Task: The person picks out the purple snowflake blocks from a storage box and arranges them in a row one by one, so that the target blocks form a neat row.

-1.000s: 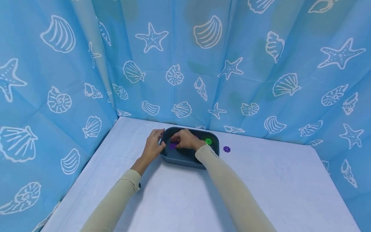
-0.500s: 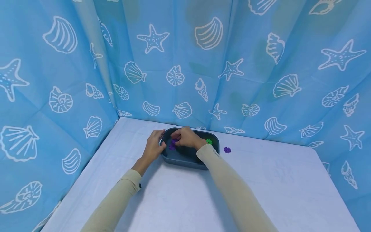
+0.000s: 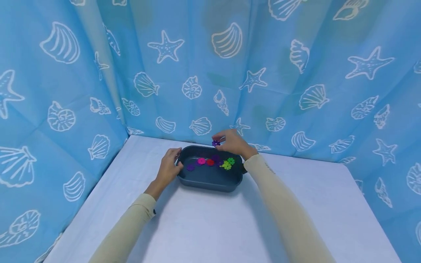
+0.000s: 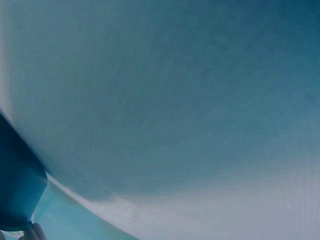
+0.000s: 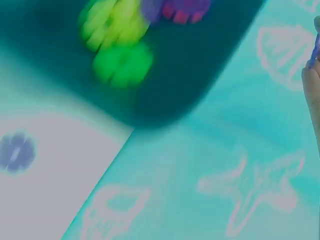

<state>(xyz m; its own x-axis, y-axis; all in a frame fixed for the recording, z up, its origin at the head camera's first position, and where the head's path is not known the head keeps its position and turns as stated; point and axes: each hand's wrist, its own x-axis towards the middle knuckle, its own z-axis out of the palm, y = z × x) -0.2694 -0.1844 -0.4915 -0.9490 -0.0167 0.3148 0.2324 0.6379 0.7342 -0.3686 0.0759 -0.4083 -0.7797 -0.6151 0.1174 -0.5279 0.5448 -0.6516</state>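
We see right hand (image 3: 232,142) pinching purple toothed disc (image 3: 216,143) near far rim of dark tray (image 3: 207,185); left hand (image 3: 169,167) holding its left end; pink, red, purple, yellow, green discs (image 3: 210,162) inside.

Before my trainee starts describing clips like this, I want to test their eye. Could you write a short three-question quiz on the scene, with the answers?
1. Multiple choice: what colour is the flower-shaped piece that the right hand pinches?
A) red
B) purple
C) green

2. True or false: the left hand is at the left end of the tub, as the person sees it.

3. Fill in the blank: in the right wrist view, a loose piece lies outside the tub, on the white ____.

Key: 1. B. 2. True. 3. Table.
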